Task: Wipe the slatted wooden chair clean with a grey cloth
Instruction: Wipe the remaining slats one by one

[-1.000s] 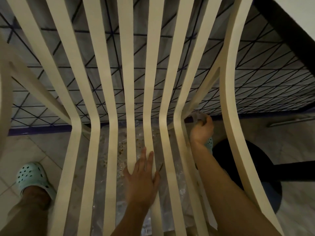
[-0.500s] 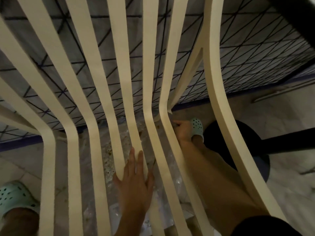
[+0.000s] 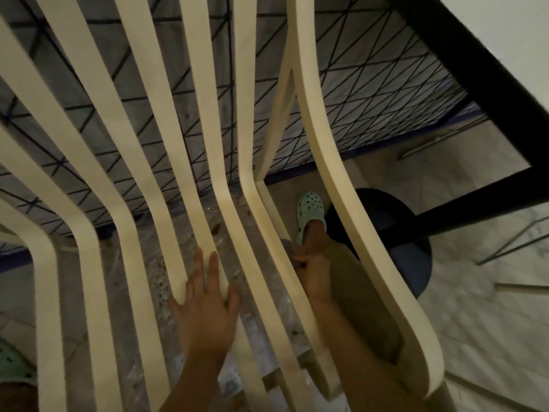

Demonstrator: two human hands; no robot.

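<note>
Bottom-left corner, you've got the toe of a mint-green clog (image 3: pixel 12 365), half cut off by the edge. The slatted wooden chair (image 3: pixel 47 292) fills pretty much the whole view. You're looking down through its cream slats at the floor, where a crinkly plastic sheet (image 3: pixel 142 281) lies under the middle slats. Behind the upper slats is a tiled wall (image 3: pixel 356 114), pale with dark diagonal lines.

Your left hand (image 3: pixel 205 307) lies flat across two middle slats just below the bend, fingers straight and a bit spread, holding nothing. Just right of it, your right hand (image 3: pixel 313 272) is in the gap between the last thin slat and the wide outer rail. Its fingers are curled round the grey cloth (image 3: pixel 289 246), which is bunched up against the side of that slat. Most of the cloth is hidden by your fingers, and it's dim down there.

Past that hand you can see your tan trouser leg (image 3: pixel 356 292) and the other clog (image 3: pixel 310 208) on the floor. Right of the foot sits a dark round table base (image 3: pixel 395 233), and a black table frame (image 3: pixel 475 84) cuts across the top-right corner.
</note>
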